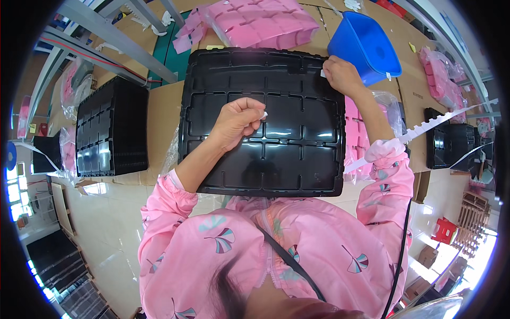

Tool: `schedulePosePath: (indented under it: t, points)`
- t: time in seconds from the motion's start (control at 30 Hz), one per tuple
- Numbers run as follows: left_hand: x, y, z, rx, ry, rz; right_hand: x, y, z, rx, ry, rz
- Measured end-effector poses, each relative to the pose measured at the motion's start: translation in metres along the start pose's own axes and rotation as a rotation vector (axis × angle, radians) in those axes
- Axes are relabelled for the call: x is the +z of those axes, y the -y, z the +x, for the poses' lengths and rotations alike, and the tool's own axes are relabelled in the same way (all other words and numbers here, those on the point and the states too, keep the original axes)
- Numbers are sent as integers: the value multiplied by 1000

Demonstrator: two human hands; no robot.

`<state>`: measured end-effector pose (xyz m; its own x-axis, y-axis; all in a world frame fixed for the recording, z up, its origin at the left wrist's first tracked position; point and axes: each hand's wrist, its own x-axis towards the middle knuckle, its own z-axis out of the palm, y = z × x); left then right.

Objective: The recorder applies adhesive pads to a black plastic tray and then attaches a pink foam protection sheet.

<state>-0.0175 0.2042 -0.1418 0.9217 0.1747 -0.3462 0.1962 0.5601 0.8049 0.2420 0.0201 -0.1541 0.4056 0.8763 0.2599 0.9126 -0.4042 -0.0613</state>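
Note:
A large black plastic tray with moulded compartments lies in front of me. Over its middle, my left hand is closed in a pinch, and a small white piece shows at the fingertips. At the tray's far right corner is my right hand, its fingers pressed together. A small white piece sticks out beside them; whether it touches the tray I cannot tell. A long notched white paper strip passes by my right sleeve.
Just beyond the right hand stands a blue plastic bin. Pink moulded trays in clear film lie behind the black tray. To the left is a stack of black trays. Grey metal frame bars cross the upper left. Cardboard covers the table.

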Motion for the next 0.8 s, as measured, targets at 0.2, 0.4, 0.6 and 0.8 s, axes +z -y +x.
schedulePosePath:
  t: [0.2, 0.4, 0.6, 0.8]
  points:
    - [-1, 4, -1, -8, -17, 14, 1, 0, -2, -143, -66, -81]
    - [-5, 5, 0, 6, -9, 22, -3, 7, -12, -95, -61, -71]
    - [-1, 4, -5, 0, -19, 34, -13, 21, -24, -206, -61, -91]
    - [26, -3, 2, -85, 26, -38, -29, 70, -45, 169, -230, 642]
